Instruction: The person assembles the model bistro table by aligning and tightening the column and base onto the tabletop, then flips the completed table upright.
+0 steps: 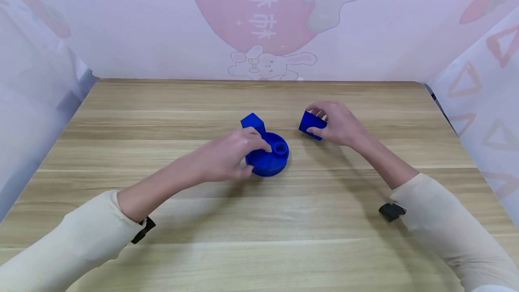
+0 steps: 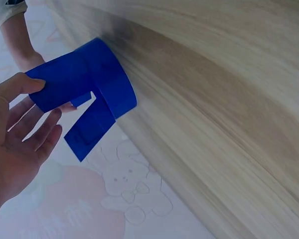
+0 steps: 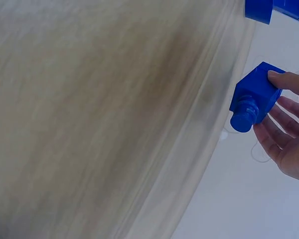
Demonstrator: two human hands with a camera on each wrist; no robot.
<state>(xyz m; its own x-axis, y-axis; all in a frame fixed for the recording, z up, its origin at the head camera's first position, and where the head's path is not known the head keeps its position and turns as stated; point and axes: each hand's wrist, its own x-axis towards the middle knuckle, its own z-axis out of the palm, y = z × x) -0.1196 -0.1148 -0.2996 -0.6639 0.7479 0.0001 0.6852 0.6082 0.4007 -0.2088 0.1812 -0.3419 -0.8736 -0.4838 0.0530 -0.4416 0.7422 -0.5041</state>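
Observation:
A round blue plastic part, with a rim and a small raised ring inside, stands on the table. My left hand grips it at its left side, thumb and fingers on opposite sides in the left wrist view. A slanted blue block juts out from beside the round part; whether they are joined I cannot tell. To the right and apart from it, my right hand pinches a blue block above the table. That block carries a stepped round peg, clear in the right wrist view.
The wood-grain table ends at a pale printed backdrop behind, with similar sheets on both sides. Each sleeve has a black strap piece hanging near its cuff.

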